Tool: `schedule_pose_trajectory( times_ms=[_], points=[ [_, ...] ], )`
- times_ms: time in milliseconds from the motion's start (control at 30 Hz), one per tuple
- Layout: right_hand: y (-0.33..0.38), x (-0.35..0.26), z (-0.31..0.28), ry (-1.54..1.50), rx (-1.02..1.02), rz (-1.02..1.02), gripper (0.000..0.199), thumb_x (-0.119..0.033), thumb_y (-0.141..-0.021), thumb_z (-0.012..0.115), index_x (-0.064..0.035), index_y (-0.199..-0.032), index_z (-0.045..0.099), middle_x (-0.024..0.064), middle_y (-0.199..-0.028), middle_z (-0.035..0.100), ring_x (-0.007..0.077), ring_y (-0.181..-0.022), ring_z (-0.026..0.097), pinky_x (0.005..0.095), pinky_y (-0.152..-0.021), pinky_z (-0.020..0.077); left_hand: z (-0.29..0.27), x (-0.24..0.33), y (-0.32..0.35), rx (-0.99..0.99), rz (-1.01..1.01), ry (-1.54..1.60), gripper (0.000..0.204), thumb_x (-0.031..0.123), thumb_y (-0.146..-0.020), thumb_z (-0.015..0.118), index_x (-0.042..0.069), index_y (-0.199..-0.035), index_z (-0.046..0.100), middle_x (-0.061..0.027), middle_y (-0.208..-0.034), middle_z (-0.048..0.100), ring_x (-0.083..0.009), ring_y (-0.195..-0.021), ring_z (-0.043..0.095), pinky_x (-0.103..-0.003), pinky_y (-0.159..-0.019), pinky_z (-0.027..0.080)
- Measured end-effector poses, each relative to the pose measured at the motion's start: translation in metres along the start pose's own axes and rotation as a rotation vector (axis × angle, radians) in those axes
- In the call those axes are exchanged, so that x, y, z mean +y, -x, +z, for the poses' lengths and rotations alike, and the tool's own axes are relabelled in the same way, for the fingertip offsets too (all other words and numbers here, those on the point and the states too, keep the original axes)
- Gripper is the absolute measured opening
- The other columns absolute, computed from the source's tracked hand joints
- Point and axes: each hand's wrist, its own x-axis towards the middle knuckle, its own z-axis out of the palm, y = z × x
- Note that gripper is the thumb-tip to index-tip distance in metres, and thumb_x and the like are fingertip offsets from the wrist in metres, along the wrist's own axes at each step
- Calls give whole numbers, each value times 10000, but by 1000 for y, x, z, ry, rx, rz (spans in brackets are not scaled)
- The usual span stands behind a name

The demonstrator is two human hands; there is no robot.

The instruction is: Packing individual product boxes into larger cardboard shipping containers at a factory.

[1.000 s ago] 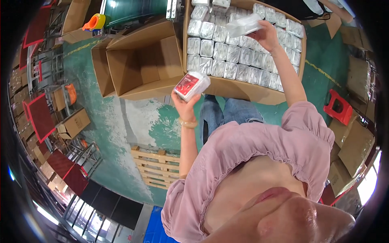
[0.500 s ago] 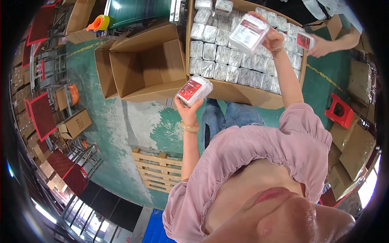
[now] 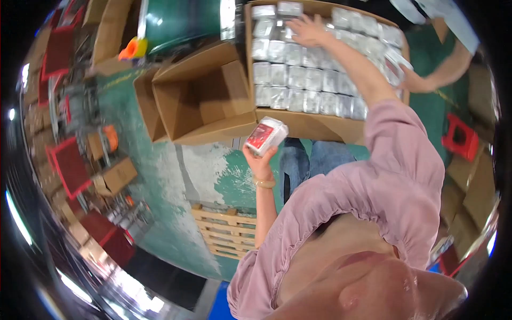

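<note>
My left hand (image 3: pixel 260 160) is raised in front of me, shut on a small red-and-white wrapped packet (image 3: pixel 266 136), just before the near wall of a large cardboard box (image 3: pixel 304 124). Rows of several silvery wrapped packets (image 3: pixel 298 80) fill that box. My right hand (image 3: pixel 308 30) reaches far over it with fingers spread, resting on the packets at the back row. I see nothing gripped in it.
An empty open cardboard box (image 3: pixel 202 101) stands left of the full one. Another person's hand (image 3: pixel 413 82) holds a packet at the box's right edge. A wooden pallet (image 3: pixel 224 234) lies on the green floor below. A red stool (image 3: pixel 461 136) is at right.
My right hand, which held a packet up above the box, has gone down and left onto the back row and no longer shows a packet. My left hand stays up with its packet.
</note>
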Motion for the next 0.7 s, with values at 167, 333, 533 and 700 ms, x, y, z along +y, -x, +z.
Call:
schedule_pose_trajectory(
  times_ms=[167,333,533,700],
  points=[
    [24,-78,28,-163,494,233,618,-349,-795,502,-184,-1369,341,156,-1415,275,400,-1314,199,600,-1029,164,5,7,-1,-16,-30,-9,671,-70,-626,717,28,-1194,373,-90,-1135,501,-212,-1044,516,-341,-894,431],
    [207,-106,36,-627,670,189,699,-273,-705,675,-113,-1313,370,183,-1332,343,401,-1252,280,513,-1015,240,16,9,-2,-56,-30,-56,667,-68,-631,709,23,-1200,373,-89,-1123,508,-214,-1031,521,-347,-894,430],
    [339,-35,49,-246,743,697,830,-348,-659,728,-42,-1313,319,207,-1288,362,392,-1200,326,518,-990,258,30,2,-3,-273,2,-198,618,-61,-694,659,31,-1229,363,-105,-1161,500,-236,-1050,531,-332,-857,473],
    [347,11,74,-355,750,1076,869,-395,-628,759,-29,-1292,335,193,-1243,409,365,-1161,362,483,-970,287,75,-9,7,-459,-102,-177,749,-79,-592,733,31,-1231,358,-85,-1137,505,-221,-1069,506,-358,-922,418]
  ],
)
